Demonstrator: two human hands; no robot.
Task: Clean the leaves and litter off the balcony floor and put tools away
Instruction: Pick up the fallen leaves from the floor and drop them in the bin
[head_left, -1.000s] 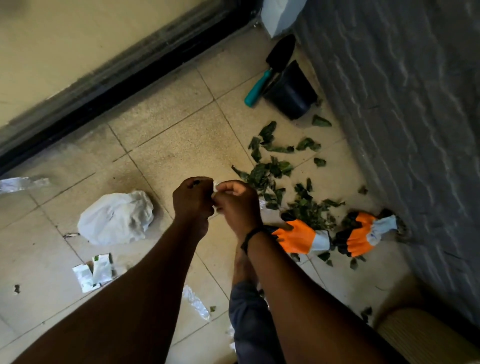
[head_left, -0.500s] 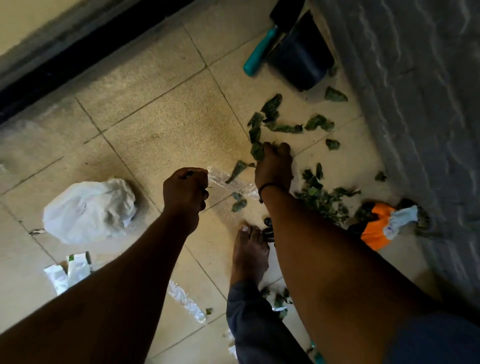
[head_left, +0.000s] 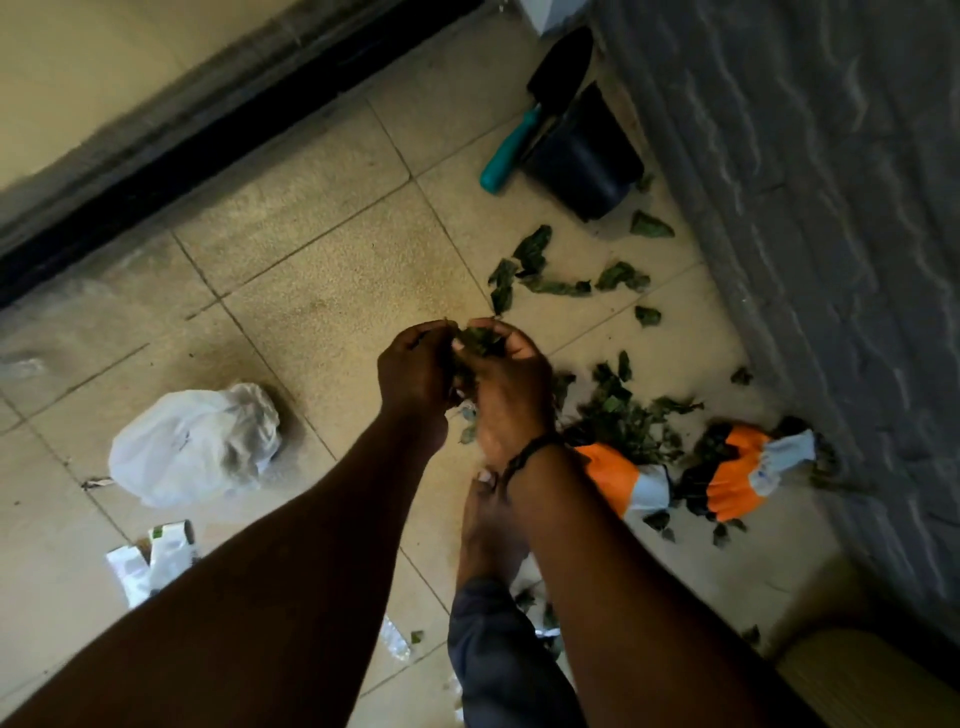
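Your right hand (head_left: 506, 384) has come back up from the floor with a bunch of leaves (head_left: 478, 340), fingers curled round them. Your left hand (head_left: 413, 371) now closes beside it, touching the bunch.

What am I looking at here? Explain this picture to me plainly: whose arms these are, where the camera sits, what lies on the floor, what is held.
There is no machine. A person wears a camera on the head, so you look down along their own two arms at a tiled balcony floor. The left hand and right hand meet in the middle, holding a clump of green leaves between them. More loose leaves lie scattered to the right, with two orange gloves beside the grey wall. Farther off lie a trowel with a teal handle and a black pot. On the left are a crumpled white bag and torn white packets.
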